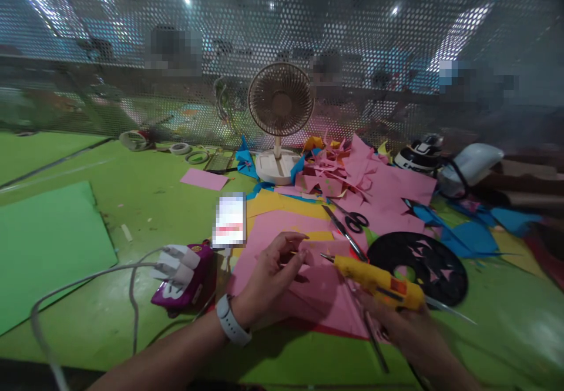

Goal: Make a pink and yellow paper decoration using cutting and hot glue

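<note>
My right hand (399, 320) is wrapped round a yellow glue gun (374, 278). A clear glue stick (452, 310) juts from its back, and its metal nozzle points left. Between thumb and fingers, my left hand (273, 270) pinches a small pink paper piece (326, 250), whose edge lies close to the nozzle; whether they touch I cannot tell. A white watch band circles my left wrist. Beneath both hands are pink paper sheets (268, 226). Black-handled scissors (356, 221) lie beyond the glue gun, beside a long metal blade-like tool (346, 232).
A black disc (418, 261) with pink scraps lies right of the glue gun. A phone (229, 220) and a purple power strip with plugs (183, 276) are at left, with grey cables. Behind stand a fan (281, 106), a pink paper pile (365, 170) and a perforated metal screen (352, 32).
</note>
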Demonstrator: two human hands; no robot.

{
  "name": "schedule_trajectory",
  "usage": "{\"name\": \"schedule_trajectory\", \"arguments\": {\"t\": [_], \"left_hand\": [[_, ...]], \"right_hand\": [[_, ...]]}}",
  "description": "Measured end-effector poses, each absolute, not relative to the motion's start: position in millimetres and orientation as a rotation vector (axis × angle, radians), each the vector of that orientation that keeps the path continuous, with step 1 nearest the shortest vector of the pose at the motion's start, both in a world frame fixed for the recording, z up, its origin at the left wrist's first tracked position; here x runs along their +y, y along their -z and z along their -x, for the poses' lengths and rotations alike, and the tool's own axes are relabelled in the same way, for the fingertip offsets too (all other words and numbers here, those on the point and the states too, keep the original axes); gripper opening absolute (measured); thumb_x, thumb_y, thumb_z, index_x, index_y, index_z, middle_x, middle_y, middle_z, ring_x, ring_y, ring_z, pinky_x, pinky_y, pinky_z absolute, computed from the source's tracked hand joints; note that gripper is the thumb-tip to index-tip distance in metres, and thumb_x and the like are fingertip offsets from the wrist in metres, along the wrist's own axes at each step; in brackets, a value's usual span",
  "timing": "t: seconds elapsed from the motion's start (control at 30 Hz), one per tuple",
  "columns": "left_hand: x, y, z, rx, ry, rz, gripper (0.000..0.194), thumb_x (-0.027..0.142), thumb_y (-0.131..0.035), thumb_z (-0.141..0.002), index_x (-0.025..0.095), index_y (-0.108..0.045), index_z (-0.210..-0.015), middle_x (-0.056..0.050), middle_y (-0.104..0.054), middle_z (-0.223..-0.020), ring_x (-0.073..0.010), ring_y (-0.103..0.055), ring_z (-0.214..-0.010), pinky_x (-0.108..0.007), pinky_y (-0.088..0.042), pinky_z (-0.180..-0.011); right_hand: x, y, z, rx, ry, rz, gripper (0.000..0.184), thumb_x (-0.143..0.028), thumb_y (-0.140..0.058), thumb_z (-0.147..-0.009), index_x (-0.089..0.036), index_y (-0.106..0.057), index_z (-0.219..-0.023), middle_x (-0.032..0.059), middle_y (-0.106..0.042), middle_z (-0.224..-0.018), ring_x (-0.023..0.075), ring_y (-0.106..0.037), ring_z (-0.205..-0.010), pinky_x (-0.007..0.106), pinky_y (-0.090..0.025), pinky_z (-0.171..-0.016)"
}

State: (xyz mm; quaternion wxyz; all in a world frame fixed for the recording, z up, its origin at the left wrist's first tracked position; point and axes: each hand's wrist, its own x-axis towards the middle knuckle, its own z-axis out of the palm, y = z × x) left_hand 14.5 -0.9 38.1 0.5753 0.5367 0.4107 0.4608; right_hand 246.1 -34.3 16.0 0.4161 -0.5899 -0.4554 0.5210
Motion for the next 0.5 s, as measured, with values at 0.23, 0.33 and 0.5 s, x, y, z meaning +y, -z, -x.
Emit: {"name": "schedule_trajectory", "arguments": {"t": [0.23, 0.33, 0.5], "left_hand": [[4, -33, -13, 1.003, -1.082, -1.288, 0.027, 0.036, -0.049, -0.09, 0.019, -0.048, -0.111, -0.002, -0.056, -0.086, -0.0143, -0.06, -0.075, -0.026, -0.052, -0.061], [4, -32, -13, 1.02, -1.117, -1.359, 0.025, 0.033, -0.049, -0.09, 0.019, -0.049, -0.11, -0.002, -0.056, -0.084, -0.0117, -0.058, -0.071, -0.025, -0.048, -0.064], [5, -35, -14, 1.018, -1.137, -1.369, 0.024, 0.032, -0.048, -0.091, 0.018, -0.049, -0.11, -0.002, -0.056, -0.084, -0.0114, -0.056, -0.069, -0.023, -0.044, -0.059]], "right_hand": [[-25, -34, -292, -0.63, -1.347, 1.186, 0.029, -0.032, -0.079, -0.059, -0.022, -0.068, -0.085, 0.0, -0.07, -0.077, 0.01, -0.059, -0.05, 0.013, -0.04, -0.031], [-9, -33, -315, -0.479, -1.294, 1.223, 0.03, -0.023, -0.078, -0.06, -0.024, -0.067, -0.088, -0.0027, -0.07, -0.072, 0.0121, -0.062, -0.052, 0.017, -0.049, -0.038], [5, -22, -340, -0.471, -1.374, 1.316, 0.023, -0.019, -0.072, -0.064, -0.016, -0.069, -0.086, 0.0048, -0.074, -0.08, 0.0179, -0.069, -0.067, 0.022, -0.059, -0.059]]}}
